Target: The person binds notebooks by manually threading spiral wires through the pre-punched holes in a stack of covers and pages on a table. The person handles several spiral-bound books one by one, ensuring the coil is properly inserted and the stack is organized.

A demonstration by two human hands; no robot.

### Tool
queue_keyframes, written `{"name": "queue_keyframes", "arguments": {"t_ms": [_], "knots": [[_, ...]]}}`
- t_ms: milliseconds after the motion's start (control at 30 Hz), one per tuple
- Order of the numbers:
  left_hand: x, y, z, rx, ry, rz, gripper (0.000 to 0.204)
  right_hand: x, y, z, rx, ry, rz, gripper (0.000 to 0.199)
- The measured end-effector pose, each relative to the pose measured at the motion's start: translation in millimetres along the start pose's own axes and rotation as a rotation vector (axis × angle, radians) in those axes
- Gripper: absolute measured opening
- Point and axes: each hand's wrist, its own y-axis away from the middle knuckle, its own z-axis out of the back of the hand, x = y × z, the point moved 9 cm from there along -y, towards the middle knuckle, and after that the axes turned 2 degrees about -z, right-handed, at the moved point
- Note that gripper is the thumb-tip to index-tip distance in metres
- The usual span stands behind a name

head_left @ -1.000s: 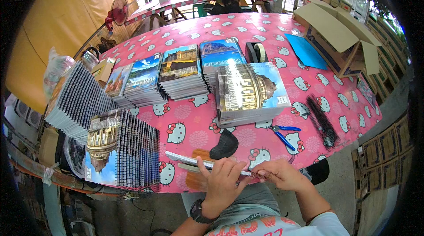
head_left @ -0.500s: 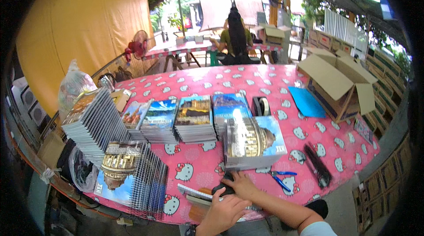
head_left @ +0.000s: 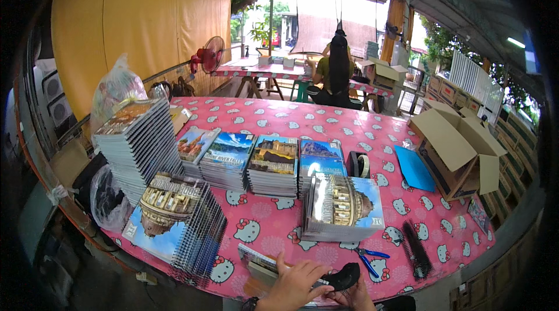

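While the left grip [head_left: 297, 285] lies over a thin notebook [head_left: 257, 262] at the near edge of the bench [head_left: 265, 209], with its thumb apart from the outstretched fingers, the right grip [head_left: 360, 296] is closed around a black curved object [head_left: 342, 278] just beside it. How firmly the left one presses, and whether it pinches the notebook, I cannot tell. The notebook sits tilted near the bottom of the view, partly hidden by that hand, and a dark wristwatch [head_left: 249, 304] shows at the left wrist.

Just beyond, pliers with blue handles [head_left: 368, 266] lie spread on the pink cloth, and to their right is a bundle of black coils [head_left: 416, 256]. At left stands a near stack of spiral-bound notebooks [head_left: 174, 215], with a taller stack [head_left: 140, 145] behind it. A shiny-covered stack [head_left: 343, 209] stands beyond the hands. Behind that, four lower stacks run in a row, the rightmost with a blue cover [head_left: 323, 162], near a tape dispenser [head_left: 357, 164].

Farther right, a blue sheet [head_left: 414, 168] lies beside an open cardboard box [head_left: 460, 151]; at far left bulges a clear plastic bag [head_left: 119, 87]. Past the bench are a red fan [head_left: 209, 55], a seated person [head_left: 338, 72] with long dark hair, and a yellow curtain [head_left: 145, 26].
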Motion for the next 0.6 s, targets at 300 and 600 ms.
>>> {"name": "queue_keyframes", "arguments": {"t_ms": [300,600], "knots": [[-3,-3,16,-0.109,0.027,-0.010,0.021,30,-5,-22,0.013,0.246,0.061,0.085],[40,19,33,-0.160,0.025,0.136,0.049,91,-36,-116,0.310,1.279,0.051,0.066]]}}
